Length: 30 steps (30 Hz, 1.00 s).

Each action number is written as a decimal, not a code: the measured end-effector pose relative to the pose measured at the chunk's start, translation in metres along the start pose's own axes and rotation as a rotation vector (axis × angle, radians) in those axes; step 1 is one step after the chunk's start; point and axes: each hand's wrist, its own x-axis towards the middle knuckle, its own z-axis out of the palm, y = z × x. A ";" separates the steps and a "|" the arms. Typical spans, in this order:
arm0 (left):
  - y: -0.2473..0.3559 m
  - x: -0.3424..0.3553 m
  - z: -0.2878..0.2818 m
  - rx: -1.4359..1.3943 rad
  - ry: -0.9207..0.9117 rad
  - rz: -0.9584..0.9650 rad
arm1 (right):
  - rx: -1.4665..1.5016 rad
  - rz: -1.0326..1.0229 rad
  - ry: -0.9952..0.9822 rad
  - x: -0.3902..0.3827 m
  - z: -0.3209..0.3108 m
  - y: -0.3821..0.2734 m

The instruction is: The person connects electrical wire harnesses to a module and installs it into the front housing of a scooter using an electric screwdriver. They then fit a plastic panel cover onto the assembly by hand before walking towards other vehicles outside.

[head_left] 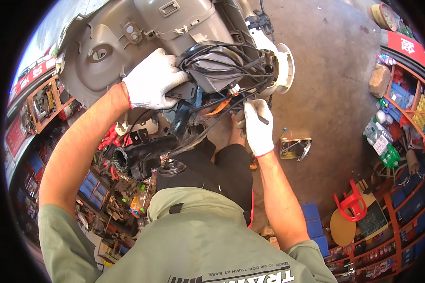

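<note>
Brown floor [330, 70] shows past the right hand [258, 125], whose grip I can't tell; the left hand [153, 80] pinches a black box [187, 90], and wires [212, 46] between the hands could snag if pulled.

Brownish concrete floor [330, 94]; red chair [350, 203]; crowded shelves [394, 221].

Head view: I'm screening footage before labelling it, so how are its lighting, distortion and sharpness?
In the head view, the shelves at the right bow toward a black rim, with soft detail; in the head view, the upper-left edge is washed out, while the white-gloved left hand and right hand look bright but clearly outlined.
</note>
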 end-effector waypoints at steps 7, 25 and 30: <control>0.000 -0.003 0.000 -0.014 -0.004 0.000 | 0.099 -0.070 -0.137 -0.012 -0.026 0.010; -0.001 -0.001 0.001 -0.012 -0.014 0.000 | -0.108 -0.175 0.183 0.023 0.028 0.068; -0.001 -0.001 0.000 -0.006 0.000 0.004 | 0.101 0.008 0.168 0.020 0.033 0.071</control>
